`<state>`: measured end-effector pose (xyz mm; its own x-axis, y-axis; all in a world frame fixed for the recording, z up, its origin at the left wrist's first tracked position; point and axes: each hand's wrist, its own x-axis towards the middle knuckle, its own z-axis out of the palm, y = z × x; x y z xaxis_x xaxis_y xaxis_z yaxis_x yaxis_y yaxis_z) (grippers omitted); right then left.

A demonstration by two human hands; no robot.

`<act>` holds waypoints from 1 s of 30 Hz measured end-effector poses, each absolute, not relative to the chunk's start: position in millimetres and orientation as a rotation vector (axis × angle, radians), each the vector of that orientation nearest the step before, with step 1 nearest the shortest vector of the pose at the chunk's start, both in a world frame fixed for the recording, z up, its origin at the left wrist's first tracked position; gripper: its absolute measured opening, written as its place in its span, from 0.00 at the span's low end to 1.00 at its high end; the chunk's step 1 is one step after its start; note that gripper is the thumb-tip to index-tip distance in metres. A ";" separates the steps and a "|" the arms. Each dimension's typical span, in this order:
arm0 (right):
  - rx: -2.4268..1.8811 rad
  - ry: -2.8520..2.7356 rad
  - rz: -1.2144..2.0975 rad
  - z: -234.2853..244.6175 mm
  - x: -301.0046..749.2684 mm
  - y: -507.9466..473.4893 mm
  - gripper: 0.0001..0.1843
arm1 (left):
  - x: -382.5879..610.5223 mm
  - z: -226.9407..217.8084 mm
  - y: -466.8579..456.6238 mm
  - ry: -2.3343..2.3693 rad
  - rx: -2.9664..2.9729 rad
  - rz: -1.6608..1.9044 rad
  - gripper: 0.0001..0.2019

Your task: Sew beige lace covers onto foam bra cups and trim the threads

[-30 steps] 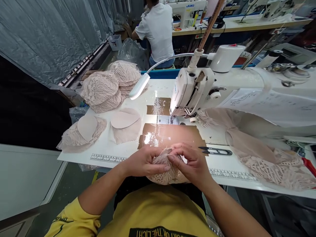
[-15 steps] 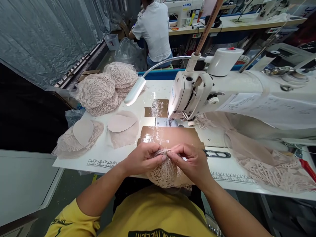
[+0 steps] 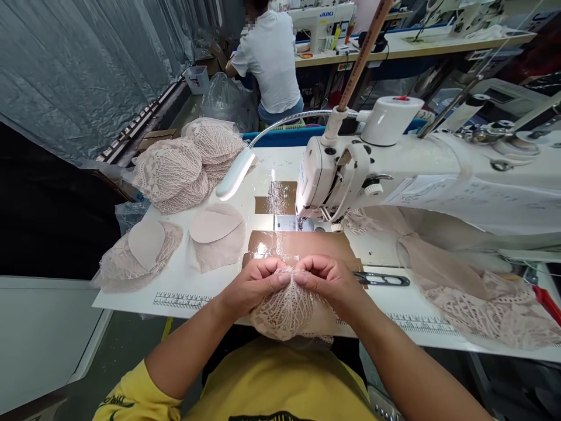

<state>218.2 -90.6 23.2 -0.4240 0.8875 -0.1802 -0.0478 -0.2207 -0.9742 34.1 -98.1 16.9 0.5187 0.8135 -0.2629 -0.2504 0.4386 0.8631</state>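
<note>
Between my two hands hangs a beige lace piece, cup-shaped and rounded, over the front edge of the table. My left hand pinches its upper edge between thumb and fingers. Right beside it, my right hand pinches the same edge, the two thumbs nearly meeting. Just beyond the hands lies brown tape stuck on the table. The needle area of a white sewing machine stands behind that tape. Black thread snips lie to the right of my right hand.
Stacked lace cups sit at the back left. Nearer are a lace piece with an oval pad and another oval pad on fabric. A lamp arches over the table. Beige fabric lies right. A person sits ahead.
My hands have drawn closer together along the lace edge, the right one moving slightly left. The lace piece hangs flatter and a little lower. The view has shifted slightly.
</note>
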 end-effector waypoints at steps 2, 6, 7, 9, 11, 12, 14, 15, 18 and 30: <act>-1.029 -1.261 1.756 22.5 219.7 -86.6 0.13 | 27.9 16.7 -97.0 0.800 0.753 0.834 0.14; -1.142 -1.285 1.623 21.7 241.9 -84.3 0.16 | -11.9 38.5 -86.5 1.115 0.790 1.128 0.12; -1.189 -1.315 1.565 21.7 249.4 -85.3 0.16 | -22.6 46.6 -82.7 1.236 0.870 1.245 0.12; -1.268 -1.395 1.441 22.2 261.8 -87.6 0.14 | -35.7 59.4 -74.0 1.468 1.127 1.395 0.09; -1.318 -1.510 1.302 24.4 267.9 -87.2 0.11 | -30.9 61.3 -63.8 1.659 1.553 1.357 0.08; -1.338 -1.577 1.235 26.1 268.1 -85.2 0.10 | -21.3 57.1 -58.2 1.715 1.816 1.253 0.09; -1.372 -1.723 1.111 29.5 264.5 -77.4 0.08 | 8.2 40.6 -47.2 1.680 2.309 0.961 0.08; -1.387 -1.801 1.057 30.4 261.6 -72.0 0.08 | 25.6 30.0 -42.7 1.653 2.488 0.765 0.08; -1.384 -2.025 0.924 26.5 253.0 -56.0 0.11 | 71.8 1.2 -38.6 1.578 2.709 0.232 0.11; -1.406 -2.603 0.219 -10.2 235.8 -58.9 0.15 | 64.4 31.5 -49.5 1.109 2.388 0.310 0.14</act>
